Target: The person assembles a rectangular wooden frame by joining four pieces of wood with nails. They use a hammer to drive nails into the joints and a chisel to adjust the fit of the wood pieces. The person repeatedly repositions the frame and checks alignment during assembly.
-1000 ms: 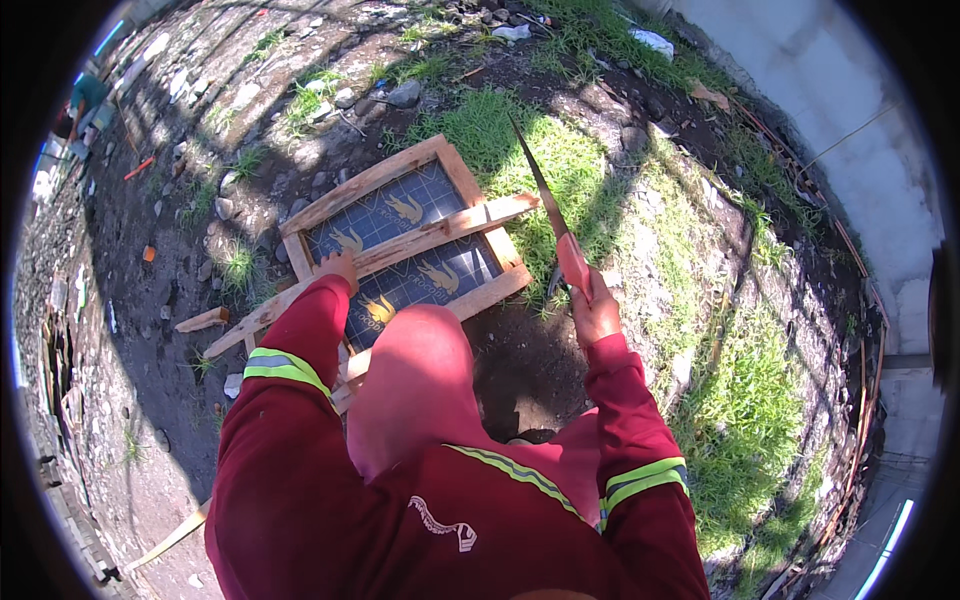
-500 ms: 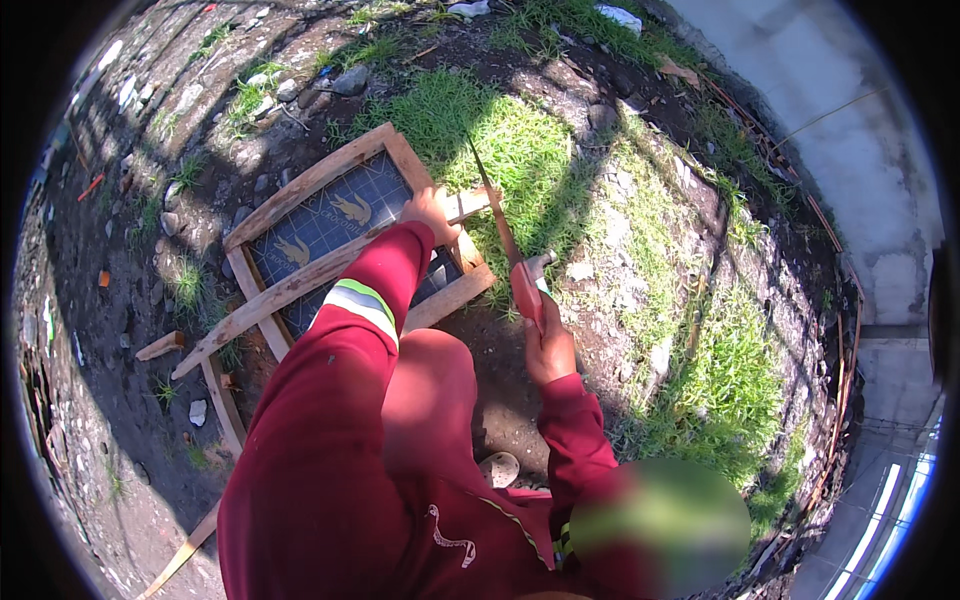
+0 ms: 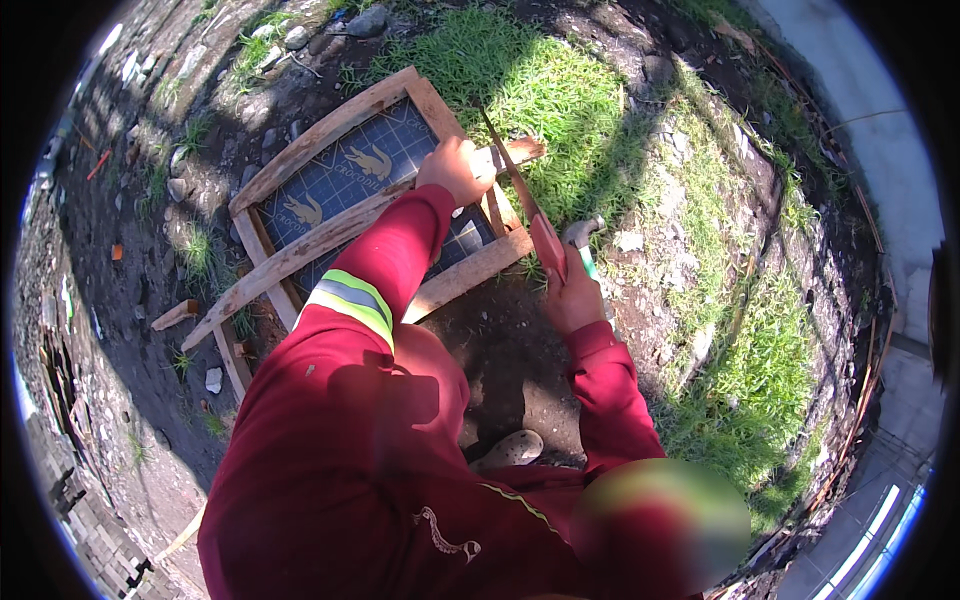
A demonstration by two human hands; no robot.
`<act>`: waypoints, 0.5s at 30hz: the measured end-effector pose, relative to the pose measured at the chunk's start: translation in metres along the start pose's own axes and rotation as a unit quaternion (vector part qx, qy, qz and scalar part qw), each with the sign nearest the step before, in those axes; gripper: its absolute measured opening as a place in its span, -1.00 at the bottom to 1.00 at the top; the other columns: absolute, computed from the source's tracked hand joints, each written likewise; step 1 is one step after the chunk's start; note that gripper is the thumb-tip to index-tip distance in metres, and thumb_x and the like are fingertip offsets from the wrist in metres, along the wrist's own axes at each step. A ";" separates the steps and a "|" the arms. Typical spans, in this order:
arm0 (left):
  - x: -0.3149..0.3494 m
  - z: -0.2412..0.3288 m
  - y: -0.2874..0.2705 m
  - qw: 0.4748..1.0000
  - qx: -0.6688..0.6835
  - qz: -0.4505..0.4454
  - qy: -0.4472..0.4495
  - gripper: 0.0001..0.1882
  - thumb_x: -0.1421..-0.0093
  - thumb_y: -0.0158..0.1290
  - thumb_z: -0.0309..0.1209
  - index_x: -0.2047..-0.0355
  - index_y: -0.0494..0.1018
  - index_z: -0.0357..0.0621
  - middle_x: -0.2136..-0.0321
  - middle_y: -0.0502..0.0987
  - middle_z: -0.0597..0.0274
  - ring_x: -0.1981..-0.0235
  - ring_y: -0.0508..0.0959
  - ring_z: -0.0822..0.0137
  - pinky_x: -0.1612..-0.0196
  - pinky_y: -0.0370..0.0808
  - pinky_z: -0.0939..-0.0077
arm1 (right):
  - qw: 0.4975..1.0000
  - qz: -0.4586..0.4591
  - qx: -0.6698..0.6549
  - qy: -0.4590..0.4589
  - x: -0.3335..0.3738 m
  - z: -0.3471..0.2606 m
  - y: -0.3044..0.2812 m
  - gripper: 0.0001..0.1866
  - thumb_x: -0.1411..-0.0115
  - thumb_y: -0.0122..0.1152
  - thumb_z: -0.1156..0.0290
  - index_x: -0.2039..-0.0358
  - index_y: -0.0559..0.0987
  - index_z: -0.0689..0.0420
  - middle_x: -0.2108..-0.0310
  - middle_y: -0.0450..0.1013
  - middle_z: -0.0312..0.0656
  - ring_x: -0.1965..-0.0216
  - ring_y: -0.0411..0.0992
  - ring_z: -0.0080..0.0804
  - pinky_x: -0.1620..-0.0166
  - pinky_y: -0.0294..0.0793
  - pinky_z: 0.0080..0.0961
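On the bare ground toward eleven o'clock lies a wooden frame (image 3: 330, 130) with blue mesh, a loose wooden slat (image 3: 300, 255) laid diagonally across it. The left hand (image 3: 457, 168) is closed over the slat's upper end, near twelve o'clock, while the right hand (image 3: 572, 295), just right of the frame's lower corner, is wrapped around the red handle of a handsaw (image 3: 520, 195) whose blade runs up to the slat beside the left hand. A hammer (image 3: 583, 238) lies on the dirt just beside the right hand, with grass (image 3: 560, 100) toward one o'clock.
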State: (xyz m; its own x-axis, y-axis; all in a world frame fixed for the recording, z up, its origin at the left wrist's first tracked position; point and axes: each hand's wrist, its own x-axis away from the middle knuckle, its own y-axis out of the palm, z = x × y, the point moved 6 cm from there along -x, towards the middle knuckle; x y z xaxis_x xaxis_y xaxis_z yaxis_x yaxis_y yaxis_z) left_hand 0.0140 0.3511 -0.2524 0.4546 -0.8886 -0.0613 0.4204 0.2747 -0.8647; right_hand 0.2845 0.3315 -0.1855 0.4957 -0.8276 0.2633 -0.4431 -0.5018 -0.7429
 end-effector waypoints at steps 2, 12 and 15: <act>-0.001 0.001 0.001 0.999 -0.041 -0.018 0.028 -0.51 0.07 0.24 -0.10 0.19 0.46 -0.12 0.25 0.46 0.05 0.17 0.51 0.03 0.11 0.48 0.17 | 1.000 0.001 0.008 -0.019 0.026 -0.002 -0.018 -0.58 -0.23 0.03 0.35 -0.11 0.29 0.02 0.33 0.49 0.25 0.29 0.46 0.28 0.23 0.43 0.09; 0.002 0.013 -0.012 0.995 -0.029 -0.015 0.096 -0.54 0.05 0.26 -0.18 0.18 0.43 -0.13 0.26 0.44 0.08 0.19 0.51 0.01 0.12 0.49 0.15 | 1.000 0.011 0.020 -0.001 -0.046 -0.051 -0.004 -0.62 -0.25 0.04 0.25 -0.05 0.31 0.05 0.37 0.49 0.26 0.31 0.45 0.34 0.26 0.43 0.11; 0.001 0.013 -0.011 0.993 -0.025 -0.040 0.111 -0.53 0.05 0.27 -0.17 0.20 0.42 -0.13 0.27 0.43 0.07 0.20 0.50 0.01 0.13 0.48 0.14 | 0.996 -0.040 0.056 0.052 -0.028 -0.057 -0.019 -0.63 -0.25 0.03 0.25 -0.04 0.31 0.04 0.38 0.48 0.28 0.31 0.45 0.33 0.25 0.44 0.11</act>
State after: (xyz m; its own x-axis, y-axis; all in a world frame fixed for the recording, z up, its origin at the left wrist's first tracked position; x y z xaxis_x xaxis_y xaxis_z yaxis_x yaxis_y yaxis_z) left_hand 0.0199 0.3519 -0.2364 0.2352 -0.9674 -0.0939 0.4064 0.1857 -0.8946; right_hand 0.2367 0.3497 -0.1438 0.4424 -0.8112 0.3824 -0.3158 -0.5400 -0.7802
